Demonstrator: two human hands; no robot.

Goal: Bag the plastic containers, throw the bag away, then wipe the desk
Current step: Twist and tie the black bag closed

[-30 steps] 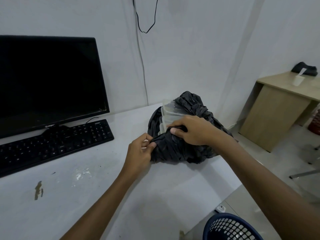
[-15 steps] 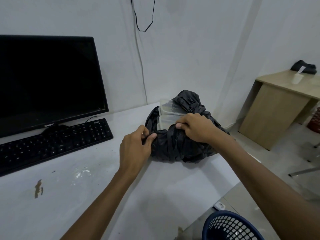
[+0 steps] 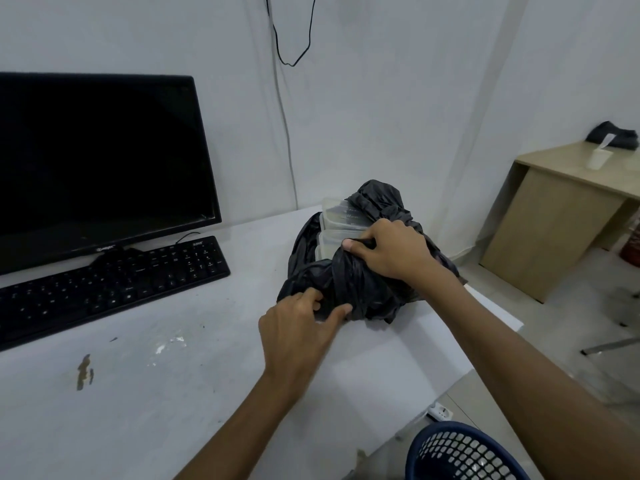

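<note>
On the bench, the left hand pinches the black bag's lower folds while the right hand clutches its gathered mouth — probably to close it over the plastic containers — still partly exposed.

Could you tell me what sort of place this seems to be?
Probably a plain office or workroom: a dark monitor and black keyboard sit on a stained white desk, with a second wooden desk by the far wall and a blue mesh bin on the floor.
</note>
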